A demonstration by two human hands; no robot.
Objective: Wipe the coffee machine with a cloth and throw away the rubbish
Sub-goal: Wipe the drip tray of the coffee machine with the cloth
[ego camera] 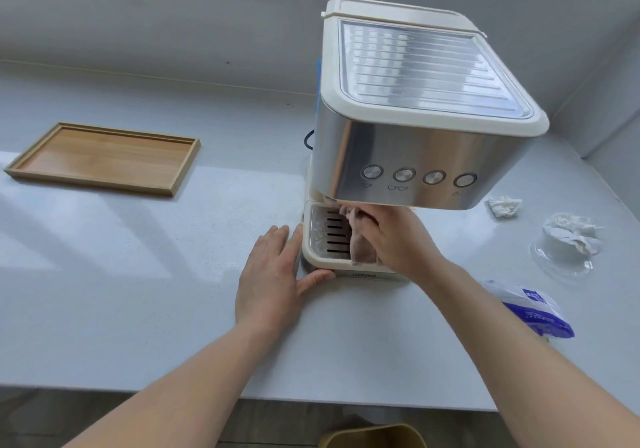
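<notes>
A cream and steel coffee machine point(412, 108) stands on the white counter, its slotted drip tray point(327, 236) at the base. My right hand point(394, 239) reaches under the machine's front and grips a pinkish-grey cloth point(360, 239) that lies on the drip tray. Flat on the counter, my left hand point(273, 281) rests against the tray's left side, thumb touching its front corner. Rubbish lies to the right: a crumpled tissue point(504, 205), a clear plastic cup stuffed with tissue point(568, 245) and a blue-and-white wrapper point(533, 309).
A wooden tray point(104, 158) lies at the left of the counter. A yellow bin point(374, 435) shows below the counter's front edge. Grey walls close in behind and to the right. A dark cable point(308, 139) leaves the machine's left side.
</notes>
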